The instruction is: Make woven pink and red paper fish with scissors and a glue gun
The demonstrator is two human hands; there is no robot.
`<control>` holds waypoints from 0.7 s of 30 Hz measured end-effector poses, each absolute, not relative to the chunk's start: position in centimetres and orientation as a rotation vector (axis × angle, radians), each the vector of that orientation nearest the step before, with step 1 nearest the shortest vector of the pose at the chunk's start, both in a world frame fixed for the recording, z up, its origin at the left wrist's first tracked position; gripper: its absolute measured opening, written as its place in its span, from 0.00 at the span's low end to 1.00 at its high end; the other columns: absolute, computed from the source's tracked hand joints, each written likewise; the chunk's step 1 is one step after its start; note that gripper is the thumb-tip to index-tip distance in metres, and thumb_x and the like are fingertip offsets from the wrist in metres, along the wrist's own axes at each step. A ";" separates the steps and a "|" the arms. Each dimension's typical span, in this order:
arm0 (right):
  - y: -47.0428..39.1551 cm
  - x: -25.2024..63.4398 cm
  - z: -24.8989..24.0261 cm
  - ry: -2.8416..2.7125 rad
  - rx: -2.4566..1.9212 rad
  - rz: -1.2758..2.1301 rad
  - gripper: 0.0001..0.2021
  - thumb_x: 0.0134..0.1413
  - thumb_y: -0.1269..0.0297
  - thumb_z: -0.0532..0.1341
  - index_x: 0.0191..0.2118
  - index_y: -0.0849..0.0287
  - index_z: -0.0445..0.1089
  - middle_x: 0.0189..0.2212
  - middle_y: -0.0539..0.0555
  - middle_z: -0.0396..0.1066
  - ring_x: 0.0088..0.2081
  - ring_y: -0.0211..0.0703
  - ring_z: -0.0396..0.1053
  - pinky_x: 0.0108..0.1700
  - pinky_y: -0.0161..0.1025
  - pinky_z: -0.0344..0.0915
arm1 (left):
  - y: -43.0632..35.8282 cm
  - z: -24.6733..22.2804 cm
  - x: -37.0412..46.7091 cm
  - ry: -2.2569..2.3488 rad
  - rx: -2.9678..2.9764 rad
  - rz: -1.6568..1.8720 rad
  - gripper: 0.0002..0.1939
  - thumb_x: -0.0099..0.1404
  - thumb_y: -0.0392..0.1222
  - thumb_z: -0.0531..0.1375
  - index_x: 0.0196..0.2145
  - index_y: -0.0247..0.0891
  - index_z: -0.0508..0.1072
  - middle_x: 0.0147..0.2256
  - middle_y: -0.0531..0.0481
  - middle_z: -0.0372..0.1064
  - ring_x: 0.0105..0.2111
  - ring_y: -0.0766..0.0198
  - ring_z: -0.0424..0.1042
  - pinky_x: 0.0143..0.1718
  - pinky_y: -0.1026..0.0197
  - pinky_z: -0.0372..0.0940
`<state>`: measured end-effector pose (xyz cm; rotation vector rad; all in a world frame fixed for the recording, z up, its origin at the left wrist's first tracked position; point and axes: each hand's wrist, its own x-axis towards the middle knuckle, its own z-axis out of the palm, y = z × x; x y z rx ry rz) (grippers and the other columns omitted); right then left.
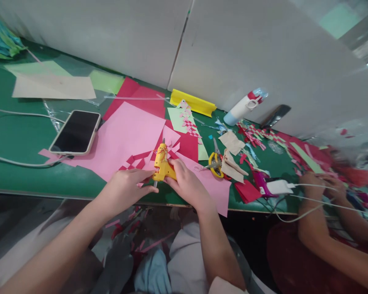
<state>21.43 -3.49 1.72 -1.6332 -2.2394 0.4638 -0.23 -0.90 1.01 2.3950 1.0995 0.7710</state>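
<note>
A small yellow glue gun (pixel 163 165) is held over the front of the green table, its nozzle pointing away from me. My right hand (pixel 188 183) is wrapped round its handle. At the rear end of the gun, my left hand (pixel 127 190) pinches near a clear glue stick (pixel 155 184) that sticks out towards me. Beneath and just beyond the gun lie woven red and pink paper strips (pixel 138 160). A large pink sheet (pixel 127 130) spreads to their left, and red sheets (pixel 188 143) lie behind and to the right.
A phone (pixel 76 132) lies on the green table (pixel 15 134) at left. Yellow-handled scissors (pixel 215 164), paper scraps and a white power adapter (pixel 279 187) are at right. A bottle (pixel 243 107) and yellow holder (pixel 193 103) stand by the partition. Another person's hands (pixel 313 183) work at far right.
</note>
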 end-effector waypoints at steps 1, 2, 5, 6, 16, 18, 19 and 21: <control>-3.5 21.5 1.7 -2.236 -1.630 0.454 0.17 0.62 0.64 0.57 0.55 0.60 0.57 0.51 0.63 0.65 0.54 0.55 0.67 0.52 0.53 0.69 | -0.9 1.0 -0.2 1.104 2.404 0.764 0.15 0.59 0.46 0.66 0.43 0.39 0.78 0.37 0.48 0.80 0.31 0.59 0.78 0.28 0.63 0.68; -3.5 21.5 1.6 -2.231 -1.628 0.443 0.18 0.62 0.64 0.57 0.55 0.60 0.57 0.51 0.63 0.65 0.54 0.55 0.67 0.52 0.53 0.69 | -0.9 1.0 -0.2 1.109 2.417 0.755 0.16 0.59 0.47 0.66 0.43 0.39 0.78 0.37 0.48 0.80 0.30 0.59 0.78 0.29 0.63 0.68; -3.4 21.7 1.4 -2.198 -1.623 0.410 0.18 0.60 0.63 0.60 0.54 0.59 0.59 0.49 0.62 0.65 0.52 0.53 0.68 0.51 0.50 0.70 | -0.8 0.8 -0.1 1.124 2.456 0.729 0.15 0.59 0.47 0.66 0.42 0.38 0.78 0.37 0.47 0.80 0.31 0.59 0.78 0.30 0.62 0.69; -3.4 21.8 1.3 -2.186 -1.622 0.395 0.19 0.59 0.62 0.61 0.53 0.59 0.59 0.48 0.61 0.66 0.51 0.52 0.69 0.50 0.50 0.70 | -0.8 0.7 0.0 1.128 2.460 0.719 0.16 0.59 0.48 0.66 0.42 0.38 0.78 0.37 0.47 0.80 0.31 0.58 0.78 0.31 0.62 0.69; -3.2 22.1 0.8 -2.186 -1.618 0.179 0.20 0.56 0.59 0.65 0.51 0.62 0.65 0.45 0.62 0.71 0.49 0.56 0.69 0.50 0.52 0.69 | -1.2 0.9 0.3 1.179 2.399 0.747 0.18 0.59 0.48 0.66 0.45 0.39 0.76 0.39 0.48 0.80 0.33 0.60 0.79 0.34 0.61 0.72; -3.2 22.0 0.8 -2.191 -1.639 0.195 0.19 0.57 0.59 0.63 0.52 0.62 0.64 0.45 0.63 0.71 0.48 0.56 0.70 0.48 0.52 0.70 | -1.4 0.9 0.4 1.169 2.406 0.806 0.18 0.59 0.48 0.65 0.45 0.38 0.76 0.39 0.48 0.79 0.33 0.59 0.79 0.35 0.61 0.72; -3.2 22.0 0.8 -2.188 -1.646 0.207 0.19 0.58 0.59 0.62 0.52 0.62 0.64 0.45 0.63 0.72 0.48 0.56 0.70 0.48 0.51 0.70 | -1.5 0.9 0.4 1.168 2.401 0.832 0.18 0.59 0.48 0.65 0.45 0.38 0.76 0.39 0.47 0.79 0.34 0.59 0.79 0.36 0.61 0.72; -3.2 21.9 0.7 -2.171 -1.638 0.209 0.18 0.60 0.59 0.60 0.53 0.62 0.63 0.46 0.63 0.72 0.48 0.56 0.71 0.47 0.51 0.70 | -1.6 1.0 0.5 1.176 2.371 0.884 0.17 0.60 0.49 0.64 0.45 0.39 0.76 0.39 0.48 0.79 0.34 0.60 0.78 0.38 0.61 0.72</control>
